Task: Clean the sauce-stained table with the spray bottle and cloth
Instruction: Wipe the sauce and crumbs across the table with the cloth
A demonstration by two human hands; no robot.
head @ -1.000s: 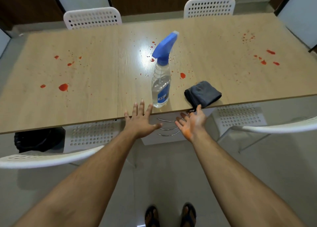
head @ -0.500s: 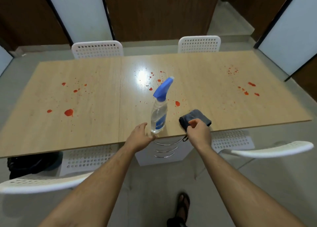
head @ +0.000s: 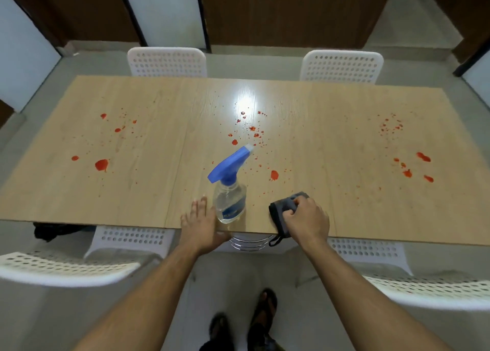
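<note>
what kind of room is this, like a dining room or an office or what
Probably a dining or meeting room: a long wooden table spattered with red sauce, white perforated chairs along both sides, and wood-panelled walls behind.

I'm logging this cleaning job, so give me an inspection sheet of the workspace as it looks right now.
Surface: wooden table, red sauce stains in left, middle and right patches.
Job's things: spray bottle upright near the front edge; grey cloth to its right.
Clutter: nothing seen on the table.
Hands: left hand open beside the bottle, contact unclear; right hand grips the cloth.
Cables: nothing seen.
Surroundings: white perforated chairs around the table; dark bundle under its left edge.
</note>
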